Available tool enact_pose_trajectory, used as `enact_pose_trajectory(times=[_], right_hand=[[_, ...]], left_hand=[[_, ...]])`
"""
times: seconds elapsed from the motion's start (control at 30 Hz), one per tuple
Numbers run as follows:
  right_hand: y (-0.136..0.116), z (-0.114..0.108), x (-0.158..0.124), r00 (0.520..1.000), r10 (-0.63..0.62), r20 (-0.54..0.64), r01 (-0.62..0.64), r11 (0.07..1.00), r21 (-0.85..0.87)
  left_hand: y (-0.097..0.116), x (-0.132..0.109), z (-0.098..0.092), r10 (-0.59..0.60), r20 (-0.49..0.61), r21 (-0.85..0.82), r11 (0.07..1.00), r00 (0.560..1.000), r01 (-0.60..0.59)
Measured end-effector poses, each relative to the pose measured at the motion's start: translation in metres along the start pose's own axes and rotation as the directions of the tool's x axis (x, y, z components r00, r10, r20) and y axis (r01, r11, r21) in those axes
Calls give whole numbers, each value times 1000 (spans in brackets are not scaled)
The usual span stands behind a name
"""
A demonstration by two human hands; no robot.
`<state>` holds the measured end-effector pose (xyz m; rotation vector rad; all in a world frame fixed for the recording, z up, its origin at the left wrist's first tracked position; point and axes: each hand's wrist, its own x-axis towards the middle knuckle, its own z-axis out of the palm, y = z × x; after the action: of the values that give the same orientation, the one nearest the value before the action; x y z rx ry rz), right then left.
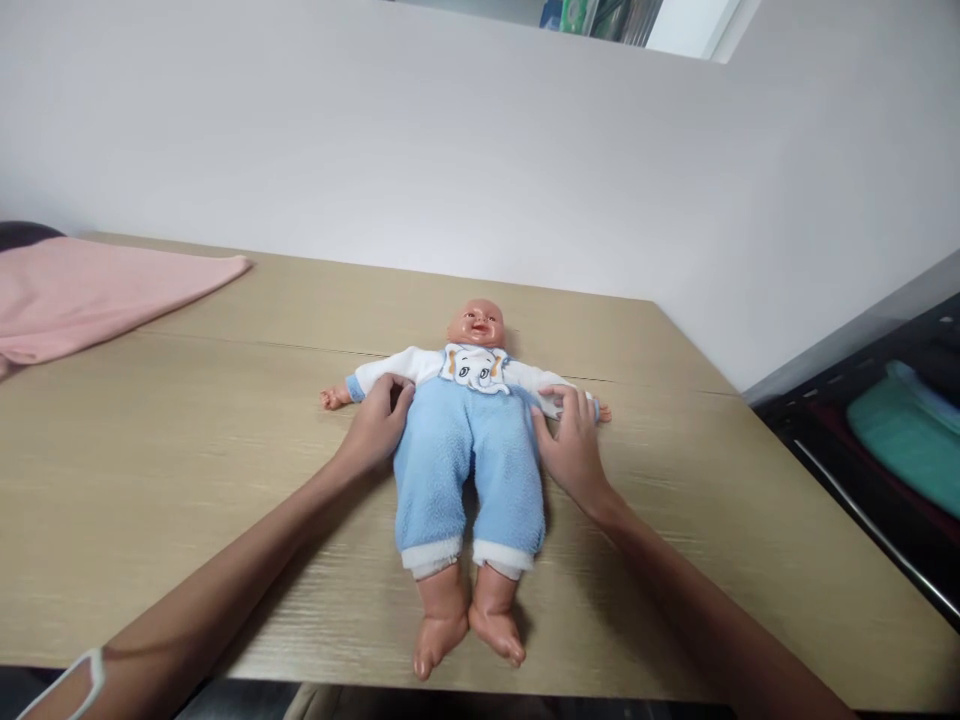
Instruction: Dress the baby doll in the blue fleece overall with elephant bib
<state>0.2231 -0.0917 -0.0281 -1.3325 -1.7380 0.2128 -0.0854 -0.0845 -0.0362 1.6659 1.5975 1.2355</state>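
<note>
A baby doll (pixel 471 440) lies on its back on the wooden table (pixel 300 590), its head toward the wall and its bare feet toward me. It wears a blue and white outfit with an elephant face on the chest. Its arms are spread out sideways. My left hand (pixel 382 418) is closed at the doll's side, below its sleeve, fingers against the clothing. On the other side, my right hand (pixel 571 440) has its fingers apart, resting at the sleeve and the side of the blue clothing.
A pink cloth (pixel 105 290) lies at the table's far left, near a dark object. A white wall (pixel 375 150) rises behind the table. Beyond the right edge is a black rack (pixel 832 430) with a green item (pixel 907 430).
</note>
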Motion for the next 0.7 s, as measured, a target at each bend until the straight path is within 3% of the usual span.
enact_pose_trajectory(times=[0.1, 0.2, 0.27, 0.33, 0.4, 0.53, 0.7], right_hand=[[-37, -32, -46, 987, -60, 147, 59, 998, 15], [-72, -55, -106, 953, -72, 294, 83, 996, -25], [-84, -58, -141, 935, -93, 343, 117, 992, -50], [-88, -53, -165, 934, -112, 340, 144, 987, -72], [-84, -43, -180, 944, -119, 309, 156, 983, -98], [-73, -32, -193, 965, -157, 212, 190, 971, -144], [-69, -41, -196, 937, -265, 226, 315, 921, -229]], left_hand=[[19, -47, -7, 87, -69, 68, 994, 994, -83], [41, -122, -9, 82, 10, 133, 988, 997, -82], [49, -170, -6, 120, 57, 197, 972, 991, -129], [50, -203, -2, 155, 105, 235, 956, 982, -176], [44, -219, -1, 166, 130, 227, 955, 978, -192], [29, -223, -9, 155, 165, 270, 943, 974, -195], [20, -226, -20, 305, 96, 394, 863, 948, -317]])
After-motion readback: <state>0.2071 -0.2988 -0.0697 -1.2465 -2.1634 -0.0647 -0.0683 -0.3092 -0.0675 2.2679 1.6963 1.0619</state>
